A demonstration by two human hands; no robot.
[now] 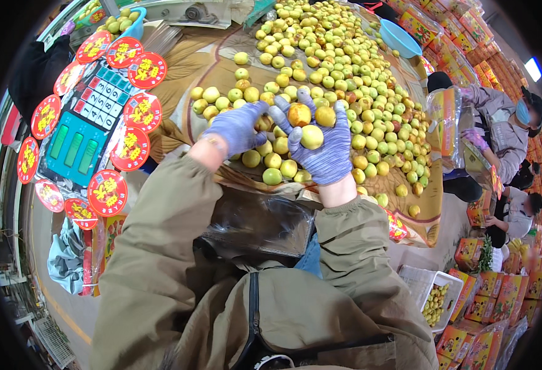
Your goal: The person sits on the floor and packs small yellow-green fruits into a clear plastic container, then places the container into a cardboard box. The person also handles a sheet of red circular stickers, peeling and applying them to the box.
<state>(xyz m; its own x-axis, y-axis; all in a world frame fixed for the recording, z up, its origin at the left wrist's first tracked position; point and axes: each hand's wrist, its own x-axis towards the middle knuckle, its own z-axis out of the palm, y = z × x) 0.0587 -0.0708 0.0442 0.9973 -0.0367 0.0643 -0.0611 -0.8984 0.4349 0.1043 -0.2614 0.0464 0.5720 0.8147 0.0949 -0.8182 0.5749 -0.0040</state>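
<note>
Both my hands wear purple-grey knit gloves and are over a heap of yellow-green jujubes (340,69), some with reddish-brown patches. My right hand (324,155) is turned palm up. Cradled in its palm and fingers are a reddish-brown jujube (299,114), a yellow one (325,116) and a paler one (312,137). To its left, my left hand (241,127) is bent palm inward, with its thumb and fingers around another jujube (264,123), partly hidden. Several loose jujubes (273,160) lie below and between the hands on a patterned brown blanket (238,39).
A digital scale (79,138) ringed with red round stickers stands at left. Before me is a plastic-lined box (261,217). A blue basin (399,39) is at the far right edge. Right of the blanket, two people (507,125) work among stacked cartons (497,296) and a white crate (430,282).
</note>
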